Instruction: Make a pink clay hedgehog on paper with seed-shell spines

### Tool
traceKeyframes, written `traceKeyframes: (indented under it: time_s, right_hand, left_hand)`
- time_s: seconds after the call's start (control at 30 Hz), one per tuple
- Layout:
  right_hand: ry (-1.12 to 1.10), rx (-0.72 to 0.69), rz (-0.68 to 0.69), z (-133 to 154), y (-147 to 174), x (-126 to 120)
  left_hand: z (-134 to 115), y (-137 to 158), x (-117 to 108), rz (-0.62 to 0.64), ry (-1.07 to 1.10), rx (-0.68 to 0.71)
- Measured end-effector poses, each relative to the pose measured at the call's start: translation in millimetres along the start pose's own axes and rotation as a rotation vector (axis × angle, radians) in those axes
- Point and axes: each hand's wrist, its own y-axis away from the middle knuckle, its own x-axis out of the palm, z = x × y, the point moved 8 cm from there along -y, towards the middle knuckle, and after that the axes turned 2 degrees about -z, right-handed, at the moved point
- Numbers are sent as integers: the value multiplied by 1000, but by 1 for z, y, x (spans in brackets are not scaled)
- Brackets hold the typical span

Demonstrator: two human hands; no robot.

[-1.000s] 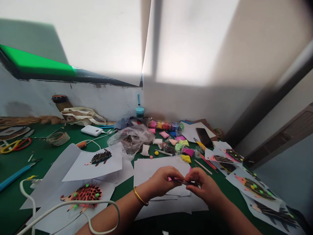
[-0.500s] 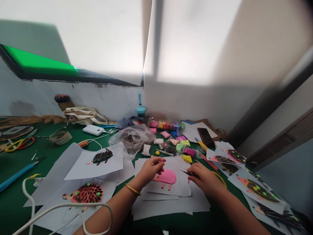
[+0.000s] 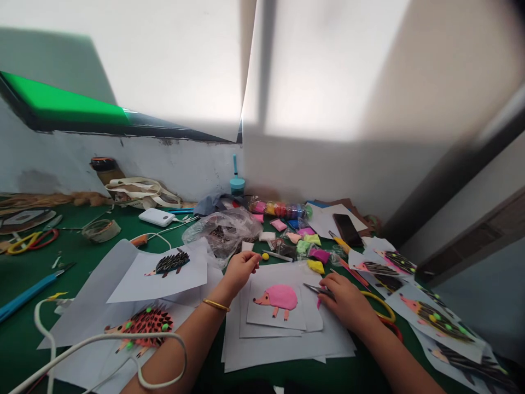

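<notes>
My left hand (image 3: 240,273) is pinched closed (whether on anything, I can't tell); my right hand (image 3: 348,303) grips pointed metal scissors (image 3: 315,289) beside a smooth pink hedgehog (image 3: 283,297).

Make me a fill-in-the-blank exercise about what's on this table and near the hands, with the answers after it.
1. The animal figure on the sheet in front of the person has a ____ body.
2. A gold bangle is on the person's ____ wrist.
3. The small ball beside the left hand is ____.
4. The pointed metal tool is at the fingers of the ____ hand.

Missing words: pink; left; yellow; right.
</notes>
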Motion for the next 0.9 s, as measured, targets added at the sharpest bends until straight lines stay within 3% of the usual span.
traceKeyframes:
  time_s: [0.2,0.33,0.67,0.9]
  right_hand:
    - [-111,-115,-70,45,-16,-7]
    - [-148,-202,-68,74,-29,5]
    - [-101,-142,-94,63,-59,24]
    - [-25,-169,-243,62,-56,30]
  left_hand:
    - [-6,18,28,120,156,-20]
    - [-3,22,30,106,217,-9]
    - [16,16,8,-33,193,55]
    - [15,20,15,8,181,64]
